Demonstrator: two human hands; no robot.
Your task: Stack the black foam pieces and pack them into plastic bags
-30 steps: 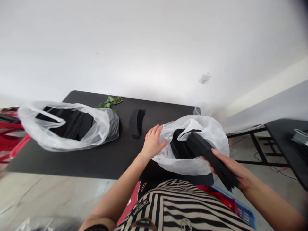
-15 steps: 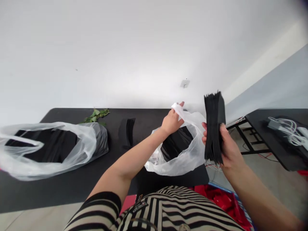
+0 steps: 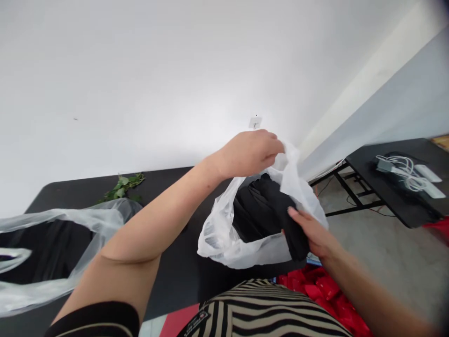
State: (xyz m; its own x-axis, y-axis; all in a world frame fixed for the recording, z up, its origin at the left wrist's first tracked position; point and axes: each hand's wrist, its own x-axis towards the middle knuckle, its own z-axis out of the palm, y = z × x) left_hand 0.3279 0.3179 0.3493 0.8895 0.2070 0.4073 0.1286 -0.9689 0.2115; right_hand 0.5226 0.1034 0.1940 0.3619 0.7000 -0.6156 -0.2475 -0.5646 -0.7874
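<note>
My left hand [image 3: 257,150] is closed on the far rim of a white plastic bag [image 3: 242,255] and pulls it upward. Inside that bag lie black flat pieces [image 3: 252,210], packed close together. My right hand [image 3: 312,229] grips a bundle of black strips [image 3: 293,224] at the bag's right side. The upper end of the bundle is in the bag's mouth, while its lower end hangs over the near right rim. Whether the strips are fabric cannot be made out.
A second plastic bag [image 3: 66,213] of black pieces lies at the left on the black table [image 3: 178,276]. Green leaves [image 3: 124,185] rest near the wall. At the right, another table [image 3: 361,161] bears white cables and power strips [image 3: 426,180]. Red items [image 3: 326,288] sit below.
My right hand has brought the black bundle down and left, into the bag's opening. My left hand has lifted the bag's rim up and to the right. The view has shifted right.
</note>
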